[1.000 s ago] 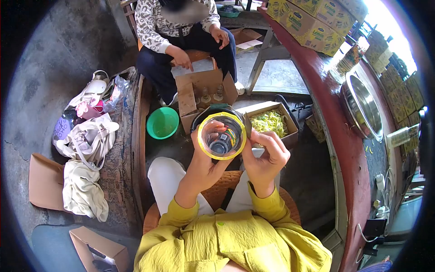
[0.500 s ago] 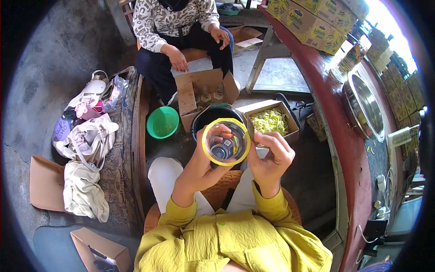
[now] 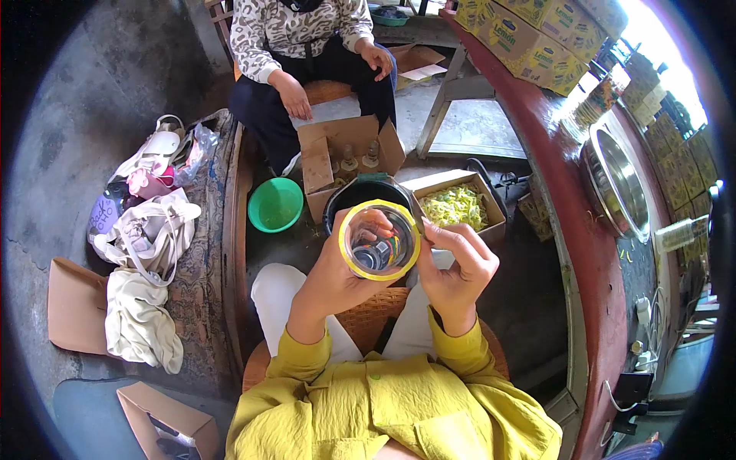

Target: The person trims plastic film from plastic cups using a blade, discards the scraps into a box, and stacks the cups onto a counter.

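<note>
My left hand [image 3: 326, 284] is wrapped round a clear plastic cup [image 3: 380, 240] with a yellow rim, its mouth facing me. Through the cup's wall I see fingers and coloured print. At the rim's right side, my right hand [image 3: 460, 264] has thumb and forefinger pinched on a thin, dark, blade-like piece [image 3: 418, 218]; its exact kind is unclear. Just beyond the cup stands a black bucket [image 3: 335, 205], partly hidden by it. To the bucket's right, a cardboard box [image 3: 497, 230] holds yellow-green strips [image 3: 456, 205].
A green basin [image 3: 275, 205] and an open carton [image 3: 314, 165] with clear cups sit in front. Beyond them a person [image 3: 307, 46] is seated. Bags [image 3: 149, 238] lie on the left bench; a red-edged counter [image 3: 571, 192] bearing a metal bowl [image 3: 621, 180] runs along the right.
The cup has shifted very slightly left in my left hand. My right hand's pinch stays beside the rim, nearly unmoved.
</note>
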A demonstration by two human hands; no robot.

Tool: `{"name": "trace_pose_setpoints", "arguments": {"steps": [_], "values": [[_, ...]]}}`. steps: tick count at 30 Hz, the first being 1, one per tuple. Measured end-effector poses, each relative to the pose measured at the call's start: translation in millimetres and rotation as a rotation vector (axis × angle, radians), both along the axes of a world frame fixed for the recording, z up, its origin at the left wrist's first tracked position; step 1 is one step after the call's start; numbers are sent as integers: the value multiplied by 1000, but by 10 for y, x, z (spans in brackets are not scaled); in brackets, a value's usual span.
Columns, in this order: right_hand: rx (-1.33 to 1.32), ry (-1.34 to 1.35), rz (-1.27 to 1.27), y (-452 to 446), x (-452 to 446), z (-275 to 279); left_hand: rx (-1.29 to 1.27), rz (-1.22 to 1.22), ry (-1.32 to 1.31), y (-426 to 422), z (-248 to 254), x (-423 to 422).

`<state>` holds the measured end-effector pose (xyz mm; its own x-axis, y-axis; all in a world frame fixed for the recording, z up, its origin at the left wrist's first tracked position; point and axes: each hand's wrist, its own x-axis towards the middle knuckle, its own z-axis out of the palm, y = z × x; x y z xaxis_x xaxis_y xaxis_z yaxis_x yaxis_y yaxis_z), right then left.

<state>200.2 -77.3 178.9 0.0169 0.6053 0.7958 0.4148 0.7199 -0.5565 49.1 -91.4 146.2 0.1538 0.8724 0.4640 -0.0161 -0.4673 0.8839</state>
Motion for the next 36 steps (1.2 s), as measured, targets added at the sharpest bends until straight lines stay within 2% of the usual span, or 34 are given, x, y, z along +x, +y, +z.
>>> {"name": "trace_pose_setpoints", "arguments": {"steps": [14, 17, 20, 24, 27, 36], "values": [[11, -81, 33, 5, 10, 23, -71, -143, -23, 5, 13, -64], [0, -69, 53, 6, 11, 7, -104, -152, -82, 7, 38, -58], [-37, -52, 53, -25, 12, -5, -132, -123, -31, -17, 10, -41], [-80, -41, 37, -44, 50, -156, -167, -134, -232, -37, -156, 53], [-124, -21, 44, -83, 87, -290, -170, -139, -199, -80, -312, 81], [-196, -29, 38, -148, 142, -447, -257, -277, -144, -125, -358, 18]]}}
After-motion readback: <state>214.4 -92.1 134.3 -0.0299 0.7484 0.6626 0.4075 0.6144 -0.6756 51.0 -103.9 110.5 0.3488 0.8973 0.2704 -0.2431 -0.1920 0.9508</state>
